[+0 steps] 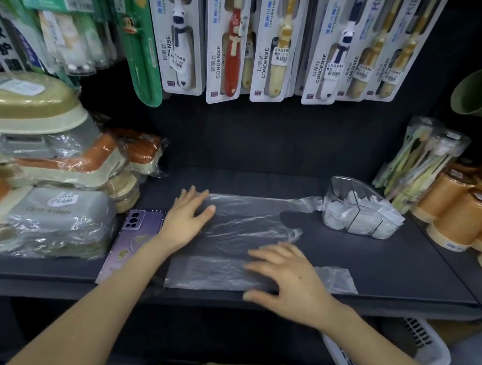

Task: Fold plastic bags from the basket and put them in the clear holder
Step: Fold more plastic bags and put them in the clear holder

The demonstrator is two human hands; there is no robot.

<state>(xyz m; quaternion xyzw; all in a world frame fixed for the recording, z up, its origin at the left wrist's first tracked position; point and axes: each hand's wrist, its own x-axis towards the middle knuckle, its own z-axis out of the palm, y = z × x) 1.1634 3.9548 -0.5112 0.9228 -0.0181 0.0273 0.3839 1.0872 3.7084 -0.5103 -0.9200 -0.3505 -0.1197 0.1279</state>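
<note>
While toothbrush packs (230, 39) are hung above the dark shop shelf (399, 267), a plastic bag (245, 219) is pressed flat on it by the left hand (185, 221) and right hand (290, 280), fingers straight and spread, near the clear holder (354, 213).

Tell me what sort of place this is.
Most likely a shop aisle for household goods: blister-carded animal-shaped toothbrushes hang in rows, white price stickers sit on the cards, and orange plastic cups with labels fill the right end of the dark shelf.
</note>
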